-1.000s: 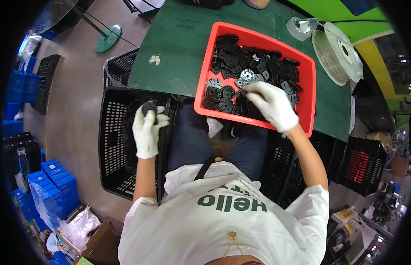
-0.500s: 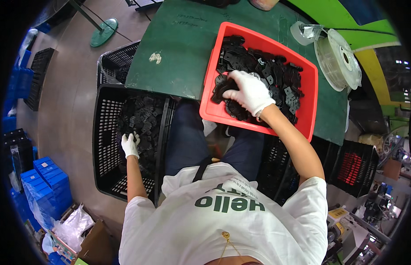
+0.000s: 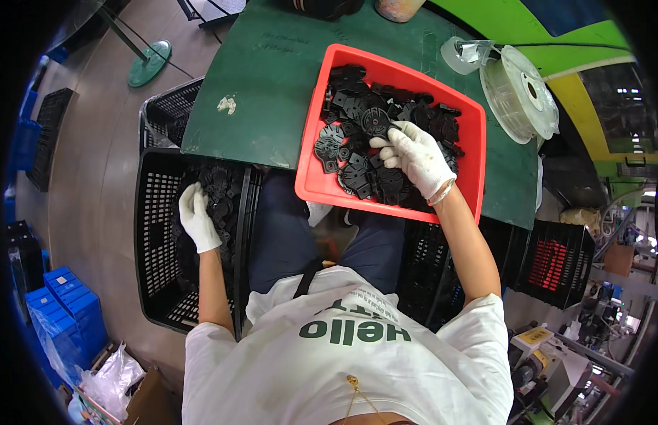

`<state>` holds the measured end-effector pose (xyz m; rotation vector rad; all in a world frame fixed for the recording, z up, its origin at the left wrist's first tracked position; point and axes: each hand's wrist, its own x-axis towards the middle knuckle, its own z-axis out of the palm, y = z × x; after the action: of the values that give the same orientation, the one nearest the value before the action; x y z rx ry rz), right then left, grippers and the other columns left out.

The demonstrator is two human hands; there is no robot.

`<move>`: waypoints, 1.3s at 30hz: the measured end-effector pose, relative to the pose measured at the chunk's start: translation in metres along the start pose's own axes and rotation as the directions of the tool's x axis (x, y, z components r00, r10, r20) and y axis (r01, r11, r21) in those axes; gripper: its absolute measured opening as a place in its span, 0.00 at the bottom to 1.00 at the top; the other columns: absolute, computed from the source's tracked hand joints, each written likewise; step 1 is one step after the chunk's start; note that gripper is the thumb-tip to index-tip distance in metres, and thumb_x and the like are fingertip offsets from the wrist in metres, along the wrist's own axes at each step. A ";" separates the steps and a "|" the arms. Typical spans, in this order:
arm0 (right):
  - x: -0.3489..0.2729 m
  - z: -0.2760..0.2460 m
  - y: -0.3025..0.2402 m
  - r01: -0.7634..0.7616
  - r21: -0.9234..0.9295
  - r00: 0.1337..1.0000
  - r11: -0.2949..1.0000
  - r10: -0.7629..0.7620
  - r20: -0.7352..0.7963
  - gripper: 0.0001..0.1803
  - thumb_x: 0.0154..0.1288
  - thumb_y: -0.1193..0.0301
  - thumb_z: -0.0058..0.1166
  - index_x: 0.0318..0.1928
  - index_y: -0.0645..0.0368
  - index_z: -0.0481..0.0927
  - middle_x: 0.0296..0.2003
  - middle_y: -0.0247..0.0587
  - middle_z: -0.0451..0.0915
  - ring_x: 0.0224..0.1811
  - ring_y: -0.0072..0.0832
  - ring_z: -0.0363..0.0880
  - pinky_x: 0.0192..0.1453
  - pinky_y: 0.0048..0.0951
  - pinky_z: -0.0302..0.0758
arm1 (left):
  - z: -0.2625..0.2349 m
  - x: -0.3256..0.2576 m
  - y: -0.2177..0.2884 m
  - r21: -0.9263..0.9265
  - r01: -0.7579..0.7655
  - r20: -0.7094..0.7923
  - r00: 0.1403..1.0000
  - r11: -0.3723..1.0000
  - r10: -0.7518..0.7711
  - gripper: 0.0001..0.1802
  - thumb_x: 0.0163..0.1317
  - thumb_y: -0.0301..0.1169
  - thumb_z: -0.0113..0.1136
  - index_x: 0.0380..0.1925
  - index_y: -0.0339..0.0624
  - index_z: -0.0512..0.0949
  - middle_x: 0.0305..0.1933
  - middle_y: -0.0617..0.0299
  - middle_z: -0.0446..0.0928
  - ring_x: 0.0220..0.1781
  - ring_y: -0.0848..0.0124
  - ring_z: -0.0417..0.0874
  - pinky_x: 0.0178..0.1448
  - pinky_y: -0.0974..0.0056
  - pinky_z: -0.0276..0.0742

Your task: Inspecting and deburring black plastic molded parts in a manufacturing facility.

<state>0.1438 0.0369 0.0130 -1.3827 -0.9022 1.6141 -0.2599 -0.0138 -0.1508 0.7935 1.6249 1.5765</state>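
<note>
Since half a second ago the right hand (image 3: 414,152) has shifted from the near side of the red tray (image 3: 311,180) toward its middle, where its grip now pinches a round black plastic part (image 3: 376,122) lifted slightly from the heap of black parts (image 3: 357,152). Over the same interval the left hand (image 3: 198,216) has moved up inside the black crate (image 3: 152,234) beside the counter (image 3: 272,85) and lies palm-down on the parts there; whether its grip encloses anything cannot be told, since the fingers are hidden against dark pieces. In my judgement, parts are being transferred from tray to crate, the tray being well filled.
</note>
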 end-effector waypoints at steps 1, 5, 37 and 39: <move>-0.004 0.004 0.000 0.002 0.045 1.000 0.999 -0.001 -0.009 0.16 0.74 0.68 0.46 0.55 0.65 0.69 0.40 0.41 0.82 0.33 0.18 0.77 0.39 0.20 0.77 | 0.019 -0.009 0.023 -0.051 -0.039 0.040 0.998 0.998 0.041 0.16 0.71 0.29 0.51 0.55 0.32 0.71 0.56 0.50 0.76 0.57 0.64 0.78 0.59 0.63 0.75; -0.027 0.026 0.003 0.310 -0.209 0.920 0.928 -0.348 -0.182 0.15 0.67 0.73 0.53 0.52 0.66 0.74 0.40 0.43 0.82 0.35 0.21 0.80 0.42 0.23 0.78 | 0.075 -0.056 0.108 -0.242 0.040 0.327 0.944 0.969 0.042 0.17 0.72 0.32 0.49 0.54 0.31 0.71 0.53 0.47 0.77 0.49 0.63 0.82 0.52 0.64 0.80; 0.035 0.058 0.016 0.365 -0.878 0.925 0.311 -0.233 0.301 0.22 0.54 0.64 0.66 0.46 0.60 0.77 0.42 0.51 0.76 0.42 0.49 0.78 0.46 0.43 0.75 | 0.116 -0.111 0.151 -0.480 0.512 0.555 0.806 0.712 -0.205 0.17 0.71 0.25 0.42 0.58 0.30 0.65 0.56 0.43 0.73 0.54 0.53 0.80 0.56 0.54 0.81; 0.025 0.048 0.012 0.396 -0.772 0.913 0.498 -0.307 0.270 0.10 0.55 0.74 0.60 0.39 0.61 0.78 0.36 0.46 0.78 0.40 0.43 0.79 0.43 0.36 0.76 | 0.115 -0.111 0.153 -0.471 0.524 0.564 0.797 0.709 -0.214 0.18 0.71 0.25 0.42 0.58 0.30 0.64 0.57 0.42 0.72 0.55 0.53 0.80 0.57 0.53 0.80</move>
<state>0.0927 0.0541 -0.0010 -1.5417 -2.0355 0.9259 -0.1113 -0.0335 0.0118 0.3931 0.7636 1.3329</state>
